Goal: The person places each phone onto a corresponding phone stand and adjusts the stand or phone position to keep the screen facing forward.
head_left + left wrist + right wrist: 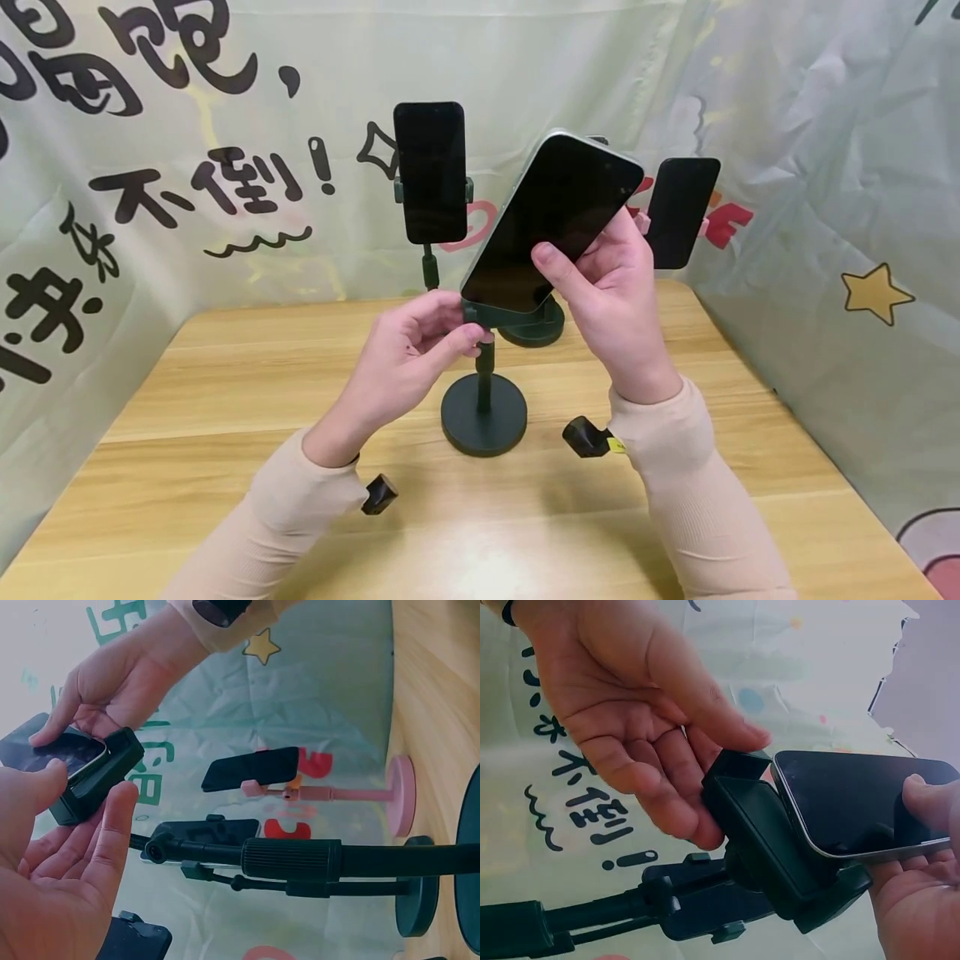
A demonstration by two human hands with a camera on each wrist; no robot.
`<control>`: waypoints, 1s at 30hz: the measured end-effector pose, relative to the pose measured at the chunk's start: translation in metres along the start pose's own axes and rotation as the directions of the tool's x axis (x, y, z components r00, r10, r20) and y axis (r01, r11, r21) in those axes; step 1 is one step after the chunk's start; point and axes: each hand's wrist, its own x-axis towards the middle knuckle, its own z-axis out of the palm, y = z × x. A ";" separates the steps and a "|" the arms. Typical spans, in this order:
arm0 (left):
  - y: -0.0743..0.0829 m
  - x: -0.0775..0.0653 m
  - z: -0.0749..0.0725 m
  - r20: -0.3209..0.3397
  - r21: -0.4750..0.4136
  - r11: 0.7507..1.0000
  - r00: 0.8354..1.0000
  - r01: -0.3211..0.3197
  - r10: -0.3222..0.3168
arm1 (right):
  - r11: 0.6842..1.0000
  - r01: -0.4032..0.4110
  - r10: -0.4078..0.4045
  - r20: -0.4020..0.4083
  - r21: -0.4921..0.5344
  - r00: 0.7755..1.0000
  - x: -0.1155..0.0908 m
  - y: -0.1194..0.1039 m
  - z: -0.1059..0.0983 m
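Note:
My right hand [618, 308] holds a smartphone [558, 200] with a dark screen and silver edge, thumb across its face and fingers behind. The phone leans diagonally, its lower end right at the dark green clamp [769, 832] of a phone stand [483, 421]. In the right wrist view, the clamp is tilted, and the phone overlaps one side of its cradle between the two end grips. My left hand [397, 358] holds the clamp by one end, thumb near the end grip and fingers curled behind it. The stand's round base rests on the wooden table.
Behind, a green stand holds an upright phone [431, 171]. Another phone [682, 212] sits in a pink stand [401, 795] at the right. A further green stand base [532, 329] is partly hidden behind the held phone. A printed cloth [300, 75] surrounds the wooden table [247, 358].

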 end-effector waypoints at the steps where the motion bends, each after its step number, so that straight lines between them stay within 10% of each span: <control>1: 0.000 0.000 -0.001 -0.001 0.000 1.000 1.000 -0.005 0.005 | 1.000 0.001 -0.001 0.008 -0.019 1.000 0.000 0.000 0.000; 30: -0.002 0.003 -0.022 0.006 0.073 0.995 0.998 -0.062 0.062 | 0.961 0.039 0.033 0.253 -0.274 0.967 0.025 -0.007 -0.007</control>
